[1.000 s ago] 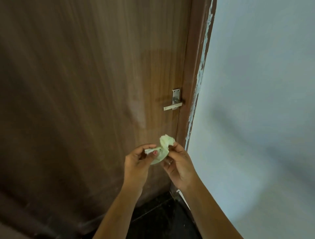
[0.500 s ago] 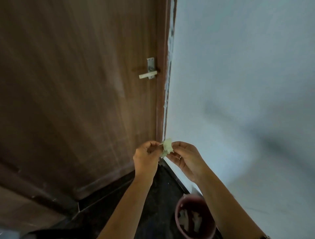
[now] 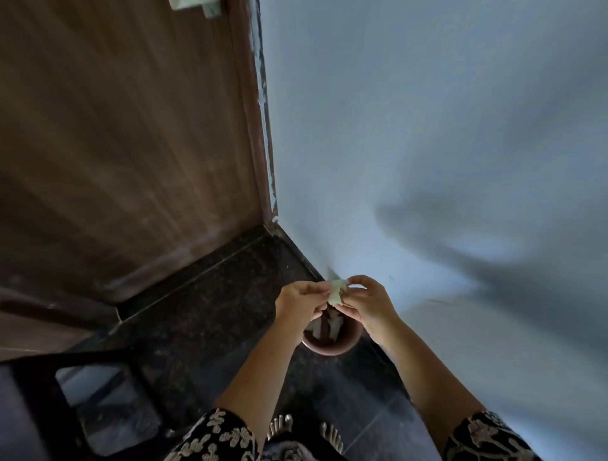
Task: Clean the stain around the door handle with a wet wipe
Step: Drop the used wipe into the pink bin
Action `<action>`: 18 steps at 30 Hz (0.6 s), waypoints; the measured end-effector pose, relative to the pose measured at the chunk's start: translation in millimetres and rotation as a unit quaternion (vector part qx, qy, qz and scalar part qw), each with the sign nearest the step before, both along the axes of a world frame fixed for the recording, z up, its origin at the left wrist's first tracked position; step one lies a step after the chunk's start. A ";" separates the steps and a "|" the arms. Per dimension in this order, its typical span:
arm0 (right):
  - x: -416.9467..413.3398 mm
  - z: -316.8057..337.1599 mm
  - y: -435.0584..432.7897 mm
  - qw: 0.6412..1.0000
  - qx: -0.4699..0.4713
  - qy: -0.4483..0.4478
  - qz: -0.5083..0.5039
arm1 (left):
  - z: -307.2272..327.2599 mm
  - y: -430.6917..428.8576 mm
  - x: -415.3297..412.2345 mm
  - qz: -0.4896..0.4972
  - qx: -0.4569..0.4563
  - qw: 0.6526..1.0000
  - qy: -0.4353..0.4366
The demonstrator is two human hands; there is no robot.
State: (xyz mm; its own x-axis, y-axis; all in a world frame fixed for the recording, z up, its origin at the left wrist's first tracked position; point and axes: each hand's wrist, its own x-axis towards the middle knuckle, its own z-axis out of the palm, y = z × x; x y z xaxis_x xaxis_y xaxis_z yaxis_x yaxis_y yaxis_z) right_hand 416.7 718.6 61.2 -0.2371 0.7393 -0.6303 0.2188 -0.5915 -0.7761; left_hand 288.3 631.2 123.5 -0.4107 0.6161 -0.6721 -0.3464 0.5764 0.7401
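A crumpled pale wet wipe (image 3: 336,292) is pinched between my left hand (image 3: 300,302) and my right hand (image 3: 367,306), both closed on it. My hands hover low, directly above a small brown bin (image 3: 329,342) on the floor. The metal door handle (image 3: 194,4) shows only as a sliver at the top edge, far above my hands, on the brown wooden door (image 3: 125,138).
The brown bin holds several used white wipes. A pale blue wall (image 3: 427,131) runs along the right, meeting the door frame (image 3: 260,115). The floor (image 3: 210,302) is dark stone tile. A dark stool or chair (image 3: 82,395) stands at lower left. My bare feet (image 3: 302,431) show at the bottom.
The view has tilted down: the handle slid to the top edge and the bin came under my hands. Both hands kept hold of the wipe, which looks more bunched.
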 end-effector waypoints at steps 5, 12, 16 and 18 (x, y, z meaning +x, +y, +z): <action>11.1 -54.6 0.7 0.996 -0.040 -0.043 -0.073 | -73.9 9.1 -4.3 -0.032 -0.076 0.994 0.071; 12.0 -196.6 -0.2 0.980 -0.068 -0.126 -0.137 | -211.4 5.4 -3.2 -0.090 -0.138 0.979 0.121; 5.0 -257.6 -1.8 0.976 -0.057 -0.154 -0.141 | -273.7 4.5 -1.1 -0.108 -0.146 0.976 0.121; 3.5 -282.3 -3.7 0.973 -0.048 -0.175 -0.142 | -300.1 4.3 -0.8 -0.108 -0.144 0.976 0.124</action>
State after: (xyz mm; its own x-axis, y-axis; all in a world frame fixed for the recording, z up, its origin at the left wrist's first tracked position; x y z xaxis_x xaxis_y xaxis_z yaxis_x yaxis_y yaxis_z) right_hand 420.2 715.0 -221.1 0.2108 0.6771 -0.7051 0.2769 -0.7331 -0.6212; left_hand 287.5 635.5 -176.6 -0.4632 0.5073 -0.7267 -0.0247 0.8123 0.5828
